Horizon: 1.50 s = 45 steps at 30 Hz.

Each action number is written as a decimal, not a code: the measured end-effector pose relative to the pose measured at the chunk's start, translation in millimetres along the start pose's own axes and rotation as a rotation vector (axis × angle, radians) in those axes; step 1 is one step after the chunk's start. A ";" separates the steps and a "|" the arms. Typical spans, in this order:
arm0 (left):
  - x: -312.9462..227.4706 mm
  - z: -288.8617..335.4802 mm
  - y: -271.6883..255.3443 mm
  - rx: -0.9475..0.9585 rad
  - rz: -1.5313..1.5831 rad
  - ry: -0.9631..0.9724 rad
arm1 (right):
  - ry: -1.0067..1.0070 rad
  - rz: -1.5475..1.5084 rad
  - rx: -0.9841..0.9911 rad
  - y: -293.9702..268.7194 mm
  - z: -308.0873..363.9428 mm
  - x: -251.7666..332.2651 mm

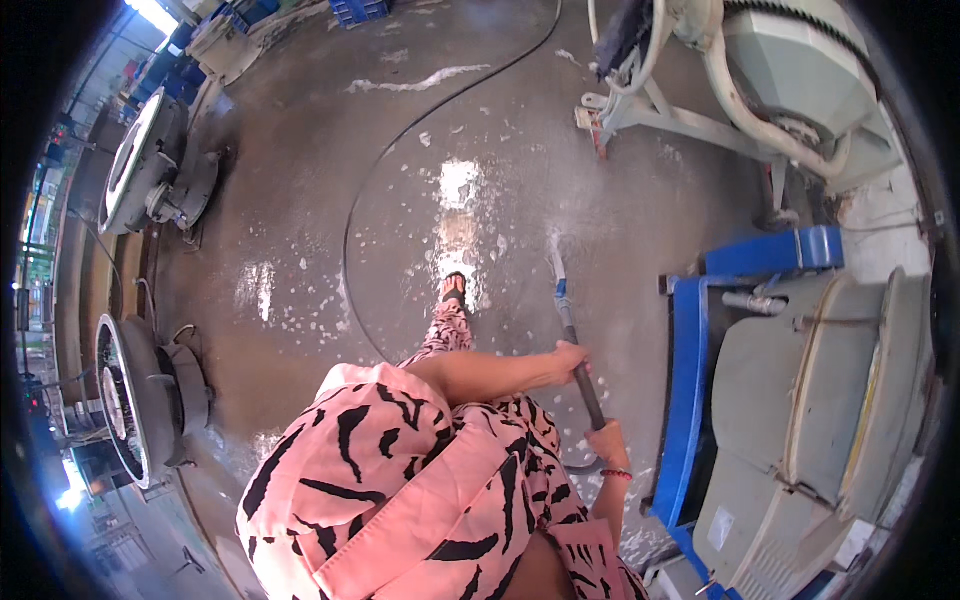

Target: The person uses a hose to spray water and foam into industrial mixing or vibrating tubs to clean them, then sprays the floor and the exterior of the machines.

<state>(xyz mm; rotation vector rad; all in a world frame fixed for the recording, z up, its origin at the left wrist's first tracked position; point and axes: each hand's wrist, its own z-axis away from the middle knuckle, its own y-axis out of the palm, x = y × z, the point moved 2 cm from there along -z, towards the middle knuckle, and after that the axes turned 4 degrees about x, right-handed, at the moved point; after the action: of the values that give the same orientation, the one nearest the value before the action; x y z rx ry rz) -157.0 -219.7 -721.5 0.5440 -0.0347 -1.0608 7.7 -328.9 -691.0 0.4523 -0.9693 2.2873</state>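
Observation:
I hold a spray lance (590, 396) with a dark shaft and a blue-grey front section, pointing forward and down at the wet floor. White water fans from its tip. My left hand (572, 361) is closed around the shaft, partway along. Farther back and nearer my body, my right hand (606, 444), with a red bracelet at the wrist, grips the rear of the lance. A short piece of dark hose shows near the right hand; how it joins the lance is hidden.
A black hose (347, 235) curves across the wet, foam-spotted concrete floor (290, 190). Two round machines (128, 400) line the left side. At right stand a large grey machine (770, 400) with a blue frame (682, 390) and a tilted drum machine (790, 85). A blue crate (358, 12) is far ahead.

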 end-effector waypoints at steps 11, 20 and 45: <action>-267.9 14.3 -89.9 0.101 0.140 0.254 | 0.000 0.215 0.087 -16.8 -143.5 267.4; -402.8 5.5 -154.8 0.060 0.519 0.314 | -0.100 0.407 0.148 -34.0 -241.8 425.9; -809.5 -78.4 -138.0 -0.067 0.593 0.384 | -0.147 0.495 0.069 -146.1 -510.5 727.0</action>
<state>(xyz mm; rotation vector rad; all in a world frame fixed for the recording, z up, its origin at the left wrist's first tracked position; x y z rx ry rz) -652.8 437.1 -665.0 0.6188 0.1678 -0.3691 -485.4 416.5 -582.4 0.4530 -1.1814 2.7667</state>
